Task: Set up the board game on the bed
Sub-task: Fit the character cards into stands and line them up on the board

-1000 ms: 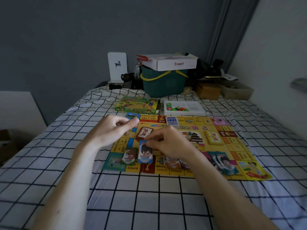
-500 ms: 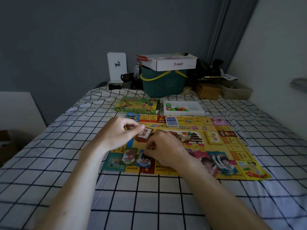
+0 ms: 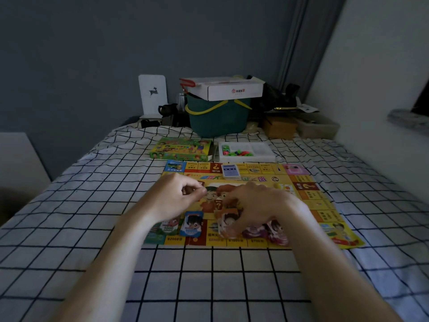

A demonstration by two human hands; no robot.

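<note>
Looking down from the head cam, the yellow game board point(image 3: 308, 205) lies flat on the checked bed point(image 3: 92, 205), with the green game box point(image 3: 182, 148) and a white tray of pieces point(image 3: 247, 151) just past its far edge. The right hand point(image 3: 257, 205) pinches a character card point(image 3: 228, 225) on the near row, hiding cards behind it. The left hand point(image 3: 176, 196) is curled, thumb against fingertips; whatever it holds is too small to tell

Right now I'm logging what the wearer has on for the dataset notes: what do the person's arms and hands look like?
Both forearms are bare right up to the frame's bottom edge; no sleeves show. The left hand and right hand wear no gloves, and no watch, bracelet or ring is visible on either. The right hand's fingers are motion-blurred, so small details there cannot be told.
</note>
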